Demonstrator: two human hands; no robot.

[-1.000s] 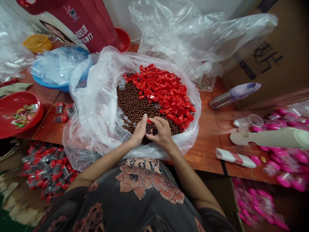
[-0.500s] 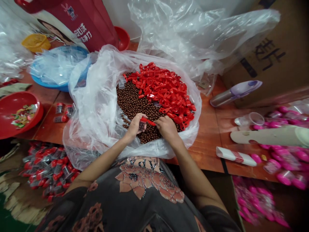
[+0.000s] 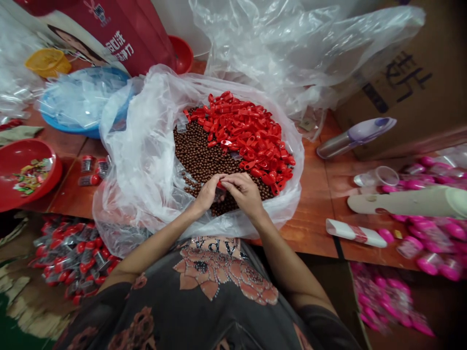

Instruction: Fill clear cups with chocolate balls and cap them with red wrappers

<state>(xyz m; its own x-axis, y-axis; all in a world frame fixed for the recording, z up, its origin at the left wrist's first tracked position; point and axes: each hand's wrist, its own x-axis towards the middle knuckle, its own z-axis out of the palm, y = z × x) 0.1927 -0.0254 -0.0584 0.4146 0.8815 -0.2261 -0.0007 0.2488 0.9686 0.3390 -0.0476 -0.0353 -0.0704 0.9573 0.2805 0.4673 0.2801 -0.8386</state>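
Note:
My left hand (image 3: 207, 194) is closed around a small clear plastic container (image 3: 220, 194), mostly hidden by the fingers. A bit of red shows at its top, where the fingertips of my right hand (image 3: 245, 191) pinch and press against it. Both hands meet over the near edge of a heap of small brown balls (image 3: 202, 153), lying in an open translucent plastic bag (image 3: 136, 165). Behind and right of the balls, in the same bag, rises a pile of red plastic caps (image 3: 251, 131) with pointed ends.
Several filled red-capped containers (image 3: 78, 253) are piled below the table at left. A red bowl (image 3: 54, 170) and a blue basin (image 3: 69, 130) stand left. On the right lie a purple-white tube (image 3: 355, 137), a clear cup (image 3: 387, 177) and pink-capped containers (image 3: 430, 265) near a cardboard box (image 3: 434, 116).
My right hand has moved left, up against my left hand. The red cap, seen lengthwise between the hands before, is now mostly covered by fingers.

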